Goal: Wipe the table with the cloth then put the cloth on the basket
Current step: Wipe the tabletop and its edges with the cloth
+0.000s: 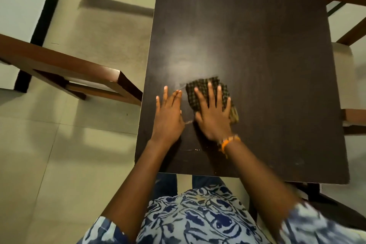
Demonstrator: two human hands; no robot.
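Note:
A dark checked cloth lies folded on the dark brown table, near its front left part. My right hand presses flat on the cloth with fingers spread, and an orange band is on the wrist. Just left of the cloth, my left hand rests flat on the bare tabletop with its fingers apart and nothing in it. No basket is in view.
A wooden chair with a beige seat stands at the table's left side. Another chair shows at the right edge. A few pale crumbs lie near the table's front edge. Pale floor tiles spread to the left.

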